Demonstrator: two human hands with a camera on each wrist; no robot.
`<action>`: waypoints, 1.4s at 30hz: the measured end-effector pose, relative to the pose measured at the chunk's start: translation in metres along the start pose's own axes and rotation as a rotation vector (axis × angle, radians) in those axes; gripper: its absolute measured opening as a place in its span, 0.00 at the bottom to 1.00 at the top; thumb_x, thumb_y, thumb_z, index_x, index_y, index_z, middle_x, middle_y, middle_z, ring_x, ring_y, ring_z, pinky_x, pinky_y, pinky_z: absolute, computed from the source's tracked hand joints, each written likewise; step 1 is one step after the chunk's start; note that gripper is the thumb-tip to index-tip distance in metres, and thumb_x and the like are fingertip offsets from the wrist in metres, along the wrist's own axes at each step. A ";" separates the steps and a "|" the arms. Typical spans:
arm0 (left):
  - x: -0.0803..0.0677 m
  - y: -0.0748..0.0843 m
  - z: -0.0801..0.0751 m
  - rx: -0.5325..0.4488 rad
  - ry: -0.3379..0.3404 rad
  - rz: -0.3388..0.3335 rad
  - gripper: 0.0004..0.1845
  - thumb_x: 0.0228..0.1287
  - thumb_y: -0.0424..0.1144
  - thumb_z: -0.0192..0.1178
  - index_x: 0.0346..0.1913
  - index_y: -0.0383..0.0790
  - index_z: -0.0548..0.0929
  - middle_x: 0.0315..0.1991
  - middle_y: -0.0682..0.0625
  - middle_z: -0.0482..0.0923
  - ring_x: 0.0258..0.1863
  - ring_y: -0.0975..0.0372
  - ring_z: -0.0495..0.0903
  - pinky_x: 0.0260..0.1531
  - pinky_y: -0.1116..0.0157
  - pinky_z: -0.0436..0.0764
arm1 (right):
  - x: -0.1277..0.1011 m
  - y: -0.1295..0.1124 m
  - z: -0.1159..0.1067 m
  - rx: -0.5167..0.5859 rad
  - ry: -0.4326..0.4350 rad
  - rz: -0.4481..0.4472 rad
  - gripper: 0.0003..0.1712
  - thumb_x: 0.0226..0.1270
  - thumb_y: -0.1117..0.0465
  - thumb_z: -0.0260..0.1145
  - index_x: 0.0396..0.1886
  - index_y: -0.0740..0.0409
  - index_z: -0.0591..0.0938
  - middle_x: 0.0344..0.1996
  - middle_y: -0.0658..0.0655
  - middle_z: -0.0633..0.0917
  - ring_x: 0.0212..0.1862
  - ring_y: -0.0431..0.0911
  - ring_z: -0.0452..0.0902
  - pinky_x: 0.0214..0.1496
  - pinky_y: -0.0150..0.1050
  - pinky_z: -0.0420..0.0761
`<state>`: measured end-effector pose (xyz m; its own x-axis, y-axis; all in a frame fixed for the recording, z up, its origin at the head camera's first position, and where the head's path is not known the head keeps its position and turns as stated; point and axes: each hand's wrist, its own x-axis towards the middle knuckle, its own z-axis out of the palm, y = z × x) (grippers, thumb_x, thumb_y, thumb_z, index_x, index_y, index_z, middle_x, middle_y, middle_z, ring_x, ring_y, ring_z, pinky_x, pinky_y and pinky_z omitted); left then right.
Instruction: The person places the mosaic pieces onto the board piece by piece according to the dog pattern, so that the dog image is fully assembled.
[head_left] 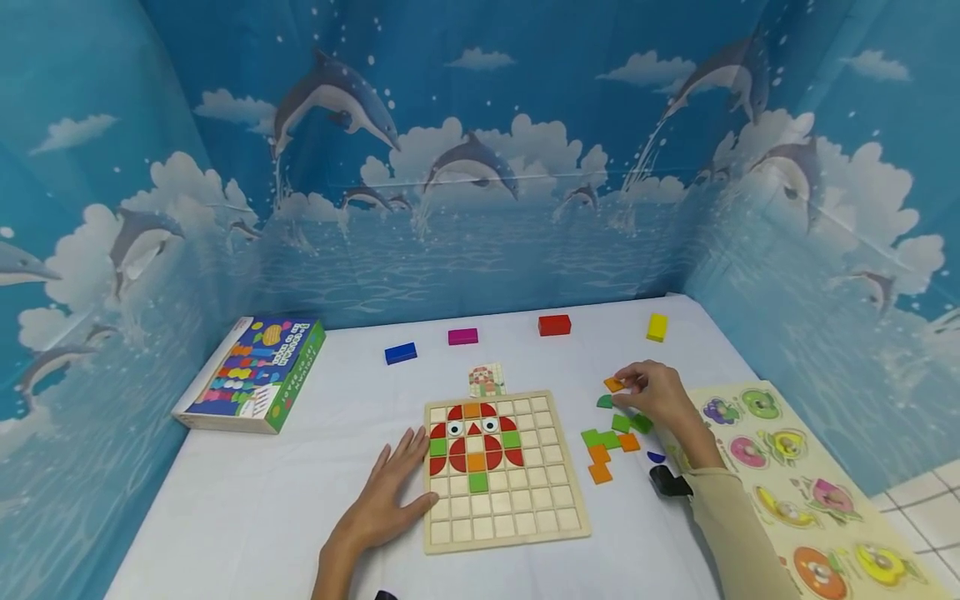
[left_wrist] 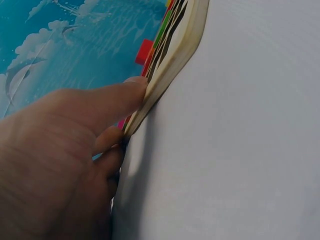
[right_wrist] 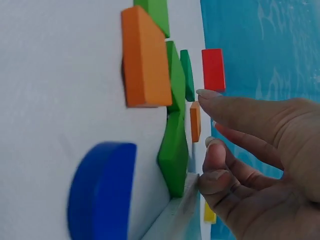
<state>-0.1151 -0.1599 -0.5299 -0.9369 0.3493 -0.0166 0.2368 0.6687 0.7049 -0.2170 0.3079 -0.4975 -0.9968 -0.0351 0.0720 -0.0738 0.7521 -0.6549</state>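
A square wooden grid board (head_left: 510, 521) lies on the white table, with red, green and orange pieces and two eye pieces forming a figure in its upper cells. My left hand (head_left: 386, 500) rests flat at the board's left side, fingers spread and thumb touching the edge. Over the loose pieces at the right, my right hand (head_left: 660, 396) reaches with thumb and fingers apart around an orange square (head_left: 612, 384). In the right wrist view this orange square (right_wrist: 195, 121) appears just beyond the fingertips; contact is unclear. Beside it lies a dark green rounded piece (head_left: 604, 402).
A small picture card (head_left: 487, 380) lies behind the board. Blue (head_left: 401, 353), magenta (head_left: 462, 336), red (head_left: 554, 325) and yellow (head_left: 657, 327) blocks line the back. A game box (head_left: 251, 375) is at the left, a fruit puzzle board (head_left: 780, 467) at the right.
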 end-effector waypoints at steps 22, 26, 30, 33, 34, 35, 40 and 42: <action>-0.003 0.000 -0.002 0.015 0.019 0.016 0.47 0.69 0.45 0.74 0.86 0.45 0.62 0.87 0.53 0.54 0.88 0.52 0.44 0.87 0.46 0.39 | 0.008 -0.008 0.008 -0.036 -0.043 0.082 0.12 0.70 0.68 0.75 0.48 0.68 0.84 0.37 0.61 0.83 0.40 0.53 0.76 0.44 0.40 0.83; -0.002 0.000 -0.002 0.020 0.017 0.017 0.47 0.70 0.45 0.74 0.86 0.45 0.61 0.88 0.53 0.53 0.88 0.52 0.44 0.87 0.47 0.39 | 0.007 -0.009 0.005 0.000 -0.035 0.037 0.08 0.70 0.70 0.74 0.45 0.67 0.86 0.35 0.59 0.85 0.37 0.51 0.78 0.43 0.39 0.84; -0.001 -0.002 -0.001 0.018 0.014 0.015 0.48 0.70 0.46 0.74 0.86 0.45 0.61 0.88 0.54 0.53 0.88 0.53 0.44 0.87 0.48 0.38 | 0.005 -0.011 0.002 0.023 -0.043 0.036 0.06 0.71 0.69 0.74 0.45 0.66 0.88 0.35 0.59 0.88 0.37 0.50 0.79 0.42 0.36 0.85; -0.001 -0.003 0.000 0.014 0.013 0.013 0.48 0.69 0.46 0.74 0.86 0.46 0.61 0.87 0.54 0.53 0.88 0.53 0.44 0.87 0.47 0.38 | 0.003 -0.015 0.001 0.036 -0.058 0.047 0.06 0.72 0.68 0.74 0.45 0.65 0.90 0.36 0.59 0.89 0.37 0.50 0.80 0.42 0.35 0.85; -0.001 -0.003 0.000 0.013 0.010 0.012 0.48 0.69 0.46 0.74 0.86 0.46 0.61 0.88 0.54 0.53 0.88 0.53 0.44 0.87 0.47 0.38 | 0.002 -0.016 0.001 0.037 -0.060 0.049 0.06 0.72 0.68 0.75 0.45 0.65 0.90 0.35 0.58 0.89 0.37 0.50 0.80 0.42 0.35 0.85; -0.001 -0.003 0.001 0.011 0.010 0.014 0.48 0.69 0.47 0.74 0.86 0.46 0.61 0.88 0.54 0.53 0.88 0.52 0.44 0.87 0.46 0.38 | 0.002 -0.018 0.001 0.041 -0.063 0.049 0.06 0.72 0.67 0.75 0.45 0.65 0.90 0.35 0.58 0.89 0.36 0.50 0.80 0.42 0.35 0.86; -0.001 -0.003 0.001 0.009 0.007 0.010 0.48 0.69 0.47 0.74 0.86 0.47 0.61 0.88 0.54 0.53 0.88 0.53 0.43 0.87 0.46 0.38 | -0.002 -0.030 0.003 0.061 -0.095 0.016 0.05 0.71 0.66 0.76 0.43 0.63 0.92 0.32 0.54 0.91 0.34 0.49 0.82 0.40 0.33 0.85; 0.000 -0.003 0.001 0.009 0.011 0.009 0.48 0.69 0.47 0.75 0.86 0.47 0.62 0.87 0.54 0.53 0.88 0.53 0.44 0.87 0.46 0.38 | -0.003 -0.036 0.006 0.086 -0.123 -0.018 0.05 0.71 0.67 0.76 0.42 0.64 0.93 0.31 0.54 0.91 0.33 0.49 0.83 0.38 0.32 0.85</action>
<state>-0.1150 -0.1611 -0.5330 -0.9372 0.3487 -0.0026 0.2479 0.6716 0.6982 -0.2113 0.2772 -0.4787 -0.9911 -0.1327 -0.0054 -0.0887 0.6919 -0.7166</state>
